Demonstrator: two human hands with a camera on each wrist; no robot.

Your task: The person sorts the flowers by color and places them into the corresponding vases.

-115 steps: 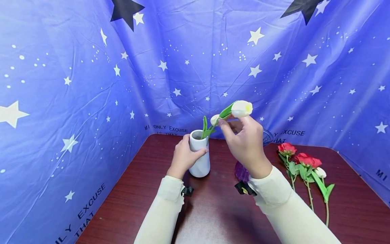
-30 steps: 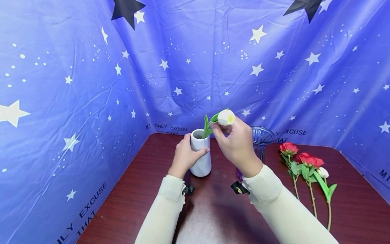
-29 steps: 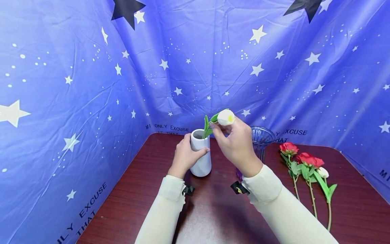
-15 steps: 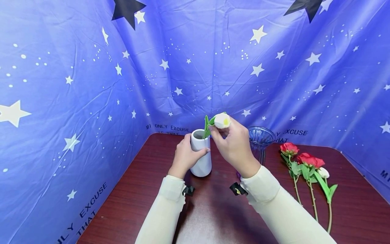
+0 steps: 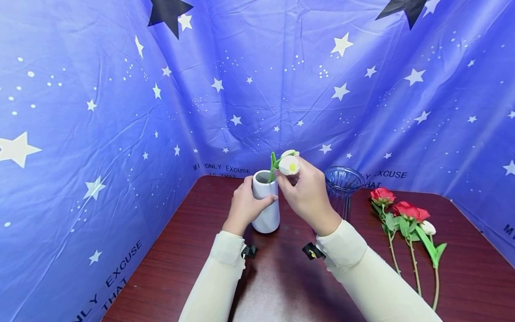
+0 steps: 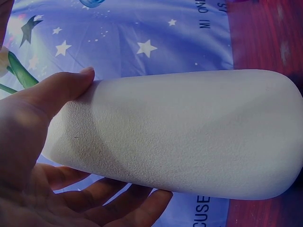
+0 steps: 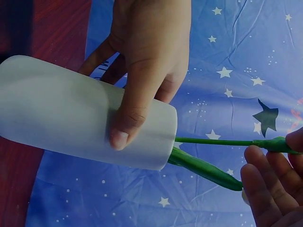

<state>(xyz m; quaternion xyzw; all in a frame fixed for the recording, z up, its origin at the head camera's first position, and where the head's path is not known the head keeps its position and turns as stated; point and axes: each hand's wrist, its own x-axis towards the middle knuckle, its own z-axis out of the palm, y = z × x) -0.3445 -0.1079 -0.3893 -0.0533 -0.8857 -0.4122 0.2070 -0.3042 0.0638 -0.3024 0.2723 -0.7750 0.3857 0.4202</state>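
A white vase (image 5: 266,210) stands upright on the table, and my left hand (image 5: 242,205) grips its upper part, thumb across the front. In the left wrist view the vase (image 6: 189,137) lies between the thumb and the curled fingers. My right hand (image 5: 307,190) pinches a white artificial tulip (image 5: 289,166) just under its bloom, above and right of the vase mouth. In the right wrist view its green stem (image 7: 218,141) runs into the mouth. A second white bloom (image 5: 290,153) shows behind it, and a green leaf (image 7: 208,168) also comes out of the vase.
Behind my right hand stands a blue glass vase (image 5: 344,179), partly hidden. Two red roses (image 5: 410,210) and another white tulip (image 5: 428,228) lie on the dark red table (image 5: 193,268) at right. A blue star-patterned cloth (image 5: 257,107) hangs around the table.
My right hand has moved left and down with the tulip, bringing its bloom closer to the vase mouth. More of the blue glass vase shows. My left hand keeps its grip on the white vase.
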